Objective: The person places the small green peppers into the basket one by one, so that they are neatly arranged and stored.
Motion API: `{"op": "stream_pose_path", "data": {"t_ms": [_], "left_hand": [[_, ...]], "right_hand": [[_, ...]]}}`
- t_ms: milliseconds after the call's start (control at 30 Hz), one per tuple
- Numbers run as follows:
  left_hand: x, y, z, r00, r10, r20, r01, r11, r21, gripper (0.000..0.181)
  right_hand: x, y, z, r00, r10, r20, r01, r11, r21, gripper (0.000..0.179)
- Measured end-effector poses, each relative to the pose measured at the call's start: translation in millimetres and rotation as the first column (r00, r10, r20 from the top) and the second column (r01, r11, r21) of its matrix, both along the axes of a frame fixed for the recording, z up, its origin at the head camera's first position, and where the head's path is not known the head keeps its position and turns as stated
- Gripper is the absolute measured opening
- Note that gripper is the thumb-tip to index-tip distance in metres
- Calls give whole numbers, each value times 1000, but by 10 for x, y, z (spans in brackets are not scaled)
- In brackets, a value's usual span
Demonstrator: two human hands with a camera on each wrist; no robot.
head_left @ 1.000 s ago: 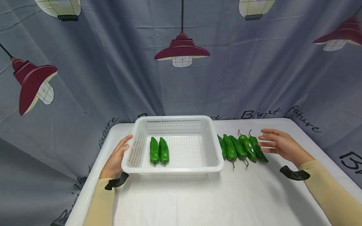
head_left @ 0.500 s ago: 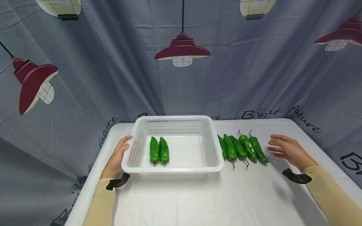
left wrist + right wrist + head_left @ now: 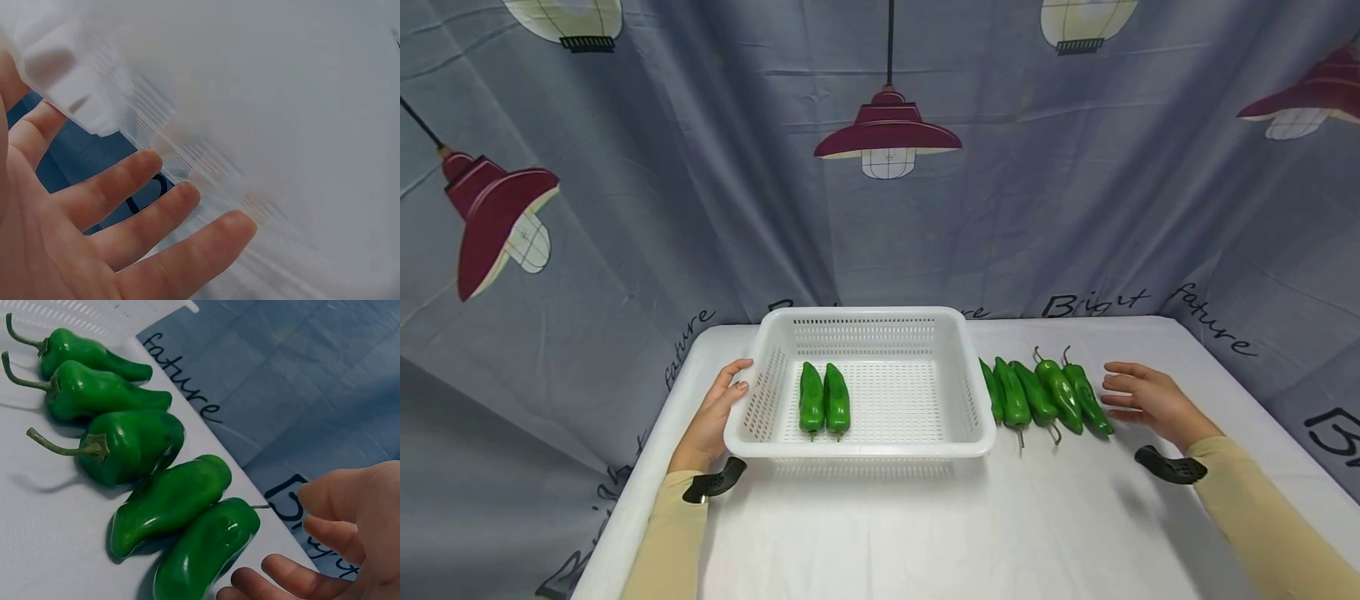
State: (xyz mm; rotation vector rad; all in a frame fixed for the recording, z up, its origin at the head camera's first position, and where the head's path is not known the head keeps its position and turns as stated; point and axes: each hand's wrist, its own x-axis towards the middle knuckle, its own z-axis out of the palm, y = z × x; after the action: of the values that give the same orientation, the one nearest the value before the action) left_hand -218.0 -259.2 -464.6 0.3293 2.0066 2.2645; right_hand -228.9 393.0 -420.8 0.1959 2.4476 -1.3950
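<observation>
My left hand (image 3: 707, 425) is at the left side of a white perforated plastic basket (image 3: 880, 451), its thumb and index fingertip touching the rim. In the left wrist view the other fingers (image 3: 181, 215) are straight and spread next to the wall. Two green peppers (image 3: 811, 400) lie side by side inside the basket. To its right, several more green peppers (image 3: 1057, 392) form a row on the white table. My right hand (image 3: 1157, 404) hovers just right of that row, fingers apart and holding nothing. In the right wrist view, its fingertips are close to the nearest pepper (image 3: 206, 550).
White cloth covers the table (image 3: 925, 533). A grey-blue curtain (image 3: 722, 208) printed with lamps and lettering hangs behind it and along both sides. The basket's right wall partly hides the leftmost pepper of the row.
My right hand first drew back to the right and lower, away from the row, then came slightly back toward it. The left hand, basket and peppers have stayed put.
</observation>
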Motion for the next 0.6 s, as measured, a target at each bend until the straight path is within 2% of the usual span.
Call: {"op": "stream_pose_path", "data": {"t_ms": [433,600], "left_hand": [[-6,-2,-5,1000,-4,-10,4,1000,6,29],[-3,5,3,1000,6,-1,-6,1000,-1,29]], "right_hand": [[-99,-74,-138,998,-61,36,60,998,22,66],[-113,-111,-155,999,-42,23,41,998,48,65]]}}
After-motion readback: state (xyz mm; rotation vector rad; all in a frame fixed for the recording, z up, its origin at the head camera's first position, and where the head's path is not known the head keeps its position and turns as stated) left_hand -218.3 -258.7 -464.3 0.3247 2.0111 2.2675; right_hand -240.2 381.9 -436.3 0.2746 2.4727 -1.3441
